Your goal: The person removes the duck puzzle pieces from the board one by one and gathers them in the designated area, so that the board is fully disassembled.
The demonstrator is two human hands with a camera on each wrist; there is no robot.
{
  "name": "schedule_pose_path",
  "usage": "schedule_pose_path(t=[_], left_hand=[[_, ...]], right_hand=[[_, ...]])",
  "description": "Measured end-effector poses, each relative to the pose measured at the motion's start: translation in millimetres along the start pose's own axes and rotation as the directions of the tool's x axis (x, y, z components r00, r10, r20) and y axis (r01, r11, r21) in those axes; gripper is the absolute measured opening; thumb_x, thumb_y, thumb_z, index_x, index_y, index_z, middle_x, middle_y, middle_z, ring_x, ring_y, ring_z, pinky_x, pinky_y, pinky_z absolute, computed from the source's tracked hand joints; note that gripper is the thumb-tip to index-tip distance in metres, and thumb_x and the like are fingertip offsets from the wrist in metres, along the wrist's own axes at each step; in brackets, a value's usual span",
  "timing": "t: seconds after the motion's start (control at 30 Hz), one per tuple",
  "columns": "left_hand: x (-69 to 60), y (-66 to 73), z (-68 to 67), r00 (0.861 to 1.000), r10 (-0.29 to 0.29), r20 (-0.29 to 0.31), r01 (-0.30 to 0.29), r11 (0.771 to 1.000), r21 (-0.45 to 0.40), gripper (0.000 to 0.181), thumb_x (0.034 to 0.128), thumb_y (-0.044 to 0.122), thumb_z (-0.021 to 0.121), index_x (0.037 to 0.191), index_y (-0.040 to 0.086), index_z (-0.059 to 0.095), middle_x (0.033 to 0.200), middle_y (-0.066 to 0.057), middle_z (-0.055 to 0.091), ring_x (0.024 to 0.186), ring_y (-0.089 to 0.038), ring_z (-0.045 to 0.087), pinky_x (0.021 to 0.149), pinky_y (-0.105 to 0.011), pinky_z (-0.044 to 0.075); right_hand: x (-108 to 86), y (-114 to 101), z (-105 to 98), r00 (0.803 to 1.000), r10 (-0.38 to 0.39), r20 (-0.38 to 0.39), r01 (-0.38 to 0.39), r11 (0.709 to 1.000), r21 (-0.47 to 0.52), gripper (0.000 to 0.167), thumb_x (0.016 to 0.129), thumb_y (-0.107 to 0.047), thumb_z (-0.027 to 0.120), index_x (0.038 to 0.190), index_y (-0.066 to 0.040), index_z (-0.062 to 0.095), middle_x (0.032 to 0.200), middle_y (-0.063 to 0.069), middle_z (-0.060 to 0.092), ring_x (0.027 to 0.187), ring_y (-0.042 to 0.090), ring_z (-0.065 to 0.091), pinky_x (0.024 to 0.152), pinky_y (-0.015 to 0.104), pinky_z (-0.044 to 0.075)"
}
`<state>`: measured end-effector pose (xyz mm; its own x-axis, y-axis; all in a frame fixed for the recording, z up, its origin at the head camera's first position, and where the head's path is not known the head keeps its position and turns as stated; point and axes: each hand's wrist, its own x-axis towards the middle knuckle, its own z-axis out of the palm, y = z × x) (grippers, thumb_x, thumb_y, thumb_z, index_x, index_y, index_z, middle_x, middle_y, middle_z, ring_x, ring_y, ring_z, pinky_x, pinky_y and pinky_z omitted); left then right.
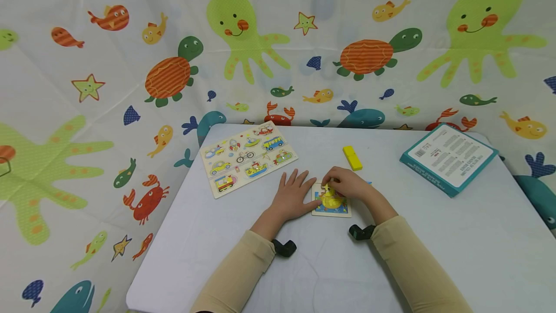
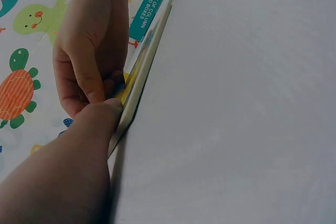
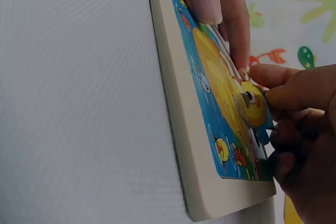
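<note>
We note the puzzle board [image 3: 226, 192] short of the far edge of the tabletop [image 1: 173, 260]; left hand [image 1: 293, 197] spread, thumb [image 3: 207, 8] on board; right hand [image 1: 348, 182], nearer, pinches the yellow eyed piece [image 3: 256, 107] at the board's far side, long axis unclear

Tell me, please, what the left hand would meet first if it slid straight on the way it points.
The left hand would probably meet the vehicle puzzle at its near right corner; depth is unclear.
</note>
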<state>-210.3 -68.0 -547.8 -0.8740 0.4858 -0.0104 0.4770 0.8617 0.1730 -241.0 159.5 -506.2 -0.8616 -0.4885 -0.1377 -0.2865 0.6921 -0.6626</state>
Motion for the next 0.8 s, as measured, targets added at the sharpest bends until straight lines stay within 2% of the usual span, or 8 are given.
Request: schedule_pose_path(t=[0.27,0.63,0.8], left_hand=[[0.5,-0.5,1.3,1.0,0.003,-0.001,-0.003,1.0,0.005,0.078,0.0903,0.076,0.04,0.155,0.034,0.032,0.164,0.001,0.024,0.155,-0.03,0.011,0.122,-0.06,0.007],[-0.5,0.2,-0.8,1.0,0.003,0.004,-0.003,1.0,0.008,0.078,0.0904,0.076,0.039,0.155,0.033,0.032,0.164,0.001,0.024,0.155,-0.03,0.011,0.122,-0.06,0.006],[-1.8,0.7,-2.7,1.0,0.009,0.003,-0.009,1.0,-0.003,0.077,0.0911,0.076,0.039,0.155,0.033,0.033,0.164,0.001,0.025,0.155,-0.03,0.012,0.122,-0.06,0.007]], right_hand=[[-0.4,2.7,-1.5,1.0,0.028,-0.007,-0.028,1.0,-0.002,0.015,0.098,-0.012,0.057,0.107,-0.02,0.067,0.101,0.0,0.063,0.085,0.017,0.054,0.076,0.03,0.048],[-1.3,3.5,-3.3,0.999,0.044,0.003,-0.044,0.999,0.026,0.014,0.1,-0.018,0.056,0.107,-0.024,0.068,0.102,-0.001,0.066,0.087,0.018,0.056,0.08,0.032,0.049],[-0.1,4.8,-1.5,0.997,0.079,-0.005,-0.079,0.996,0.042,0.014,0.1,-0.019,0.056,0.107,-0.024,0.068,0.102,-0.001,0.066,0.088,0.019,0.056,0.081,0.033,0.049]])
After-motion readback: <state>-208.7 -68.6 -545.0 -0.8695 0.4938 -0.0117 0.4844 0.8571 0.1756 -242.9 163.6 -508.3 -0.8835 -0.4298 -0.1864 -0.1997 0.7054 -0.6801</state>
